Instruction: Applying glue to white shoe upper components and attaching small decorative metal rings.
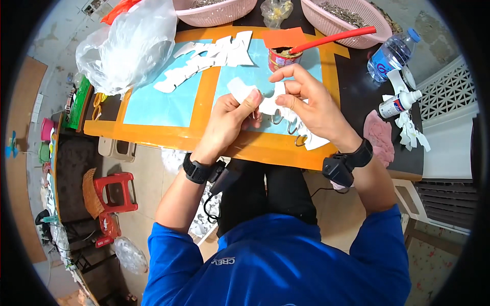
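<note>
Holding a strip of white card pieces (275, 108) over the near edge of the orange-framed worktop (153, 133), both hands closed on it from opposite ends. Left hand (228, 118) at about 9 o'clock of the strip, grip shut with thumb pressed over the top of a white piece (240, 89) that sticks up and away toward 11 o'clock. Right hand (311, 104) at about 3 o'clock, thumb and forefinger pinched on the strip's middle, remaining fingers fanned upward and free. Long axis of the strip running from 10 o'clock down to 4 o'clock, its lower end trailing past the right wrist toward the worktop's near rim, with several small metal ring clips (278, 120) hanging beneath it between the two grips. Nearer to the dangling rings: the left hand's fingertips, just beside the first one; the right hand sitting above and slightly beyond them. Farther off at 12 o'clock, a small tin (282, 58) with a red-handled brush (332, 38) resting in it; at 11 o'clock a loose heap of white cut-outs (209, 58) on the light blue sheet (163, 104); at 2 o'clock a water bottle (390, 53) and a small white squeeze bottle (398, 104), well apart from either hand. Whether the rings are already fixed through the card cannot be told.
</note>
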Action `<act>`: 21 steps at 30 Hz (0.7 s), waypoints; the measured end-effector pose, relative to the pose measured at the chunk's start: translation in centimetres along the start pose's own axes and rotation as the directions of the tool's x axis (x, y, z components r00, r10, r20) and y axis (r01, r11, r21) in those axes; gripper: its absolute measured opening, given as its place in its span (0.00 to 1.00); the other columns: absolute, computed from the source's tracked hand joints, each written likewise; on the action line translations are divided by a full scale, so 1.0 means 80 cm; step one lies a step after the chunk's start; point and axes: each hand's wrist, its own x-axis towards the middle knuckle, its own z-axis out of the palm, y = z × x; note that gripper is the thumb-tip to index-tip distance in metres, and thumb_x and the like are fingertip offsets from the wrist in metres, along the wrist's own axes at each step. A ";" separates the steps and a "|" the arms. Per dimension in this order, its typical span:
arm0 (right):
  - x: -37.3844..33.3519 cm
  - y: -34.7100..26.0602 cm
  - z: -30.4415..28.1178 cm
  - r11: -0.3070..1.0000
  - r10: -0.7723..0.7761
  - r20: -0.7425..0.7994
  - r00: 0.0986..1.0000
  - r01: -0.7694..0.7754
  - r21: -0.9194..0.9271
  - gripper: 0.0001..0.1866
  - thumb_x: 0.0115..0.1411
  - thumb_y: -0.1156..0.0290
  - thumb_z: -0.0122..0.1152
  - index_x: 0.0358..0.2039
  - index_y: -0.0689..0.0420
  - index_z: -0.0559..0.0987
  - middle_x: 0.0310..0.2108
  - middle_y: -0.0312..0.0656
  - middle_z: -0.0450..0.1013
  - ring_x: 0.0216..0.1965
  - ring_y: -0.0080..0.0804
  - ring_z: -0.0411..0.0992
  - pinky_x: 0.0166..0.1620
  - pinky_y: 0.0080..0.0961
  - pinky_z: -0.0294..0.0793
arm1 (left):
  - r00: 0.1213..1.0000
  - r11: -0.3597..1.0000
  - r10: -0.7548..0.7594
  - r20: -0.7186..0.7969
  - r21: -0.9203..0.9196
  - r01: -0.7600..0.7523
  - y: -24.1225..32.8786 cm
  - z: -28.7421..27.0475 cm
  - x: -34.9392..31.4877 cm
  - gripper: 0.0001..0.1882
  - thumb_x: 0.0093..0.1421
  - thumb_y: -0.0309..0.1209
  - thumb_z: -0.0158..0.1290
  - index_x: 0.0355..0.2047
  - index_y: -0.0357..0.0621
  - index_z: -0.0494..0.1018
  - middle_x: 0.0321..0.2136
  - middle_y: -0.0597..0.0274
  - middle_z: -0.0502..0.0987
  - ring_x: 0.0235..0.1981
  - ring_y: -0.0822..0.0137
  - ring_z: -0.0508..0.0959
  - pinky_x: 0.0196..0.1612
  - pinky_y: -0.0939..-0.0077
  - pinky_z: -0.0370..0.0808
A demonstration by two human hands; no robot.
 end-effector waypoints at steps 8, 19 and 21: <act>0.000 0.008 -0.004 1.000 0.006 0.051 0.999 -0.005 -0.031 0.12 0.70 0.72 0.59 0.50 0.59 0.71 0.21 0.31 0.65 0.26 0.17 0.61 0.33 0.20 0.63 | 1.000 0.998 0.007 -0.017 0.062 -0.006 0.010 0.010 -0.009 0.14 0.64 0.41 0.65 0.35 0.42 0.82 0.28 0.70 0.82 0.28 0.82 0.74 0.31 0.84 0.69; 0.003 0.011 -0.014 0.992 0.124 0.098 0.987 -0.119 -0.049 0.17 0.73 0.58 0.57 0.36 0.61 0.75 0.24 0.31 0.66 0.28 0.19 0.62 0.33 0.23 0.64 | 0.991 0.995 0.021 -0.133 -0.092 -0.033 -0.002 0.014 -0.009 0.09 0.65 0.35 0.62 0.32 0.43 0.82 0.25 0.69 0.81 0.26 0.79 0.74 0.34 0.82 0.69; 0.002 0.015 -0.013 0.995 0.025 0.126 0.992 -0.012 -0.104 0.17 0.71 0.61 0.60 0.31 0.62 0.74 0.22 0.31 0.64 0.26 0.19 0.59 0.30 0.25 0.61 | 0.992 0.995 0.033 -0.122 -0.093 -0.045 -0.003 0.015 -0.008 0.10 0.66 0.36 0.61 0.33 0.43 0.82 0.26 0.69 0.81 0.27 0.79 0.75 0.34 0.81 0.69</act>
